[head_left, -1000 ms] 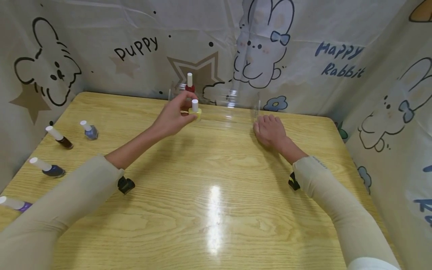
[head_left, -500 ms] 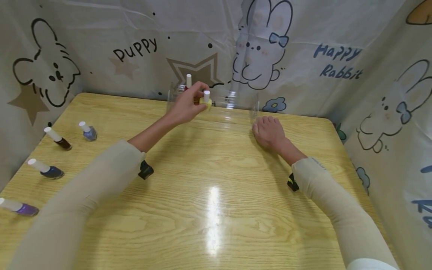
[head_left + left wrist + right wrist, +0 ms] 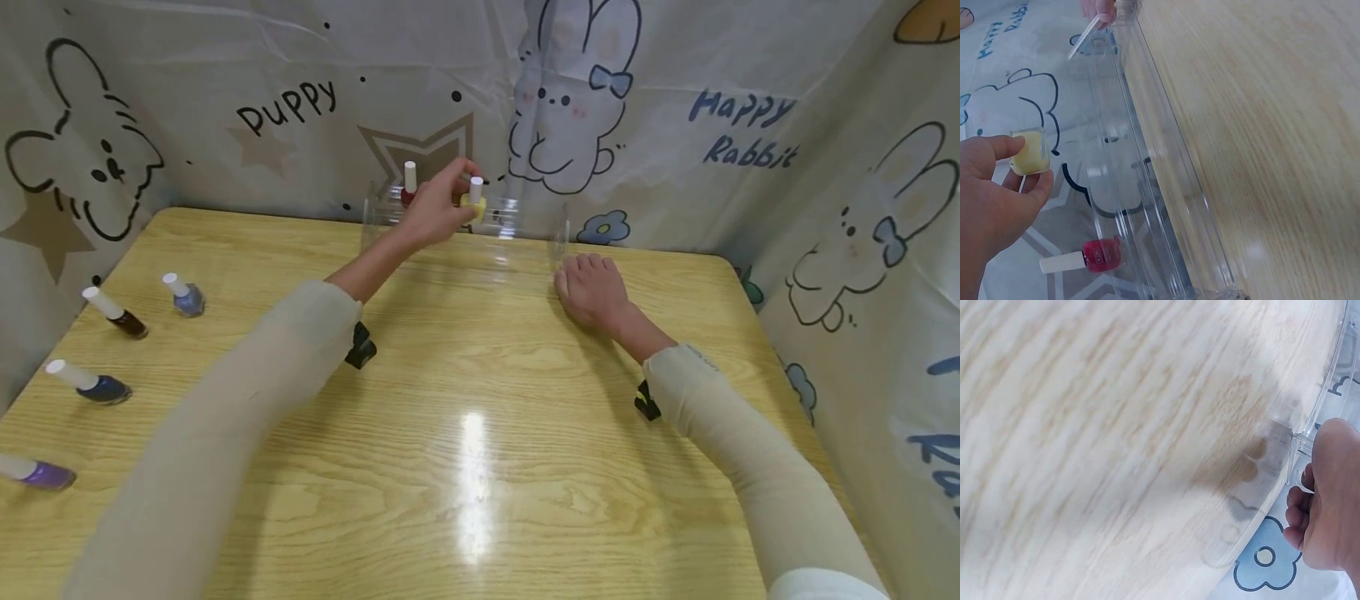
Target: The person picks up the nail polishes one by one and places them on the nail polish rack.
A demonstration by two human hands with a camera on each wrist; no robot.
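Observation:
My left hand (image 3: 437, 208) pinches a nail polish bottle (image 3: 1030, 154) of pale yellow between thumb and fingers, its white cap pointing up in the head view. The hand is over the clear acrylic rack (image 3: 517, 250) at the back of the table. A red nail polish bottle (image 3: 1102, 255) with a white cap stands at the rack's left end, just left of that hand. At the opposite end, my right hand (image 3: 592, 290) has its fingers curled and grips the rack's end panel.
On the table's left side lie several nail polish bottles with white caps: a light blue one (image 3: 188, 299), a dark brown one (image 3: 129, 323), a navy one (image 3: 105, 389) and a purple one (image 3: 48, 475). A printed cloth (image 3: 300, 167) hangs directly behind the table.
My left hand has carried the yellow nail polish bottle to the right and farther back, from in front of the red bottle to over the rack. My right hand has stayed put.

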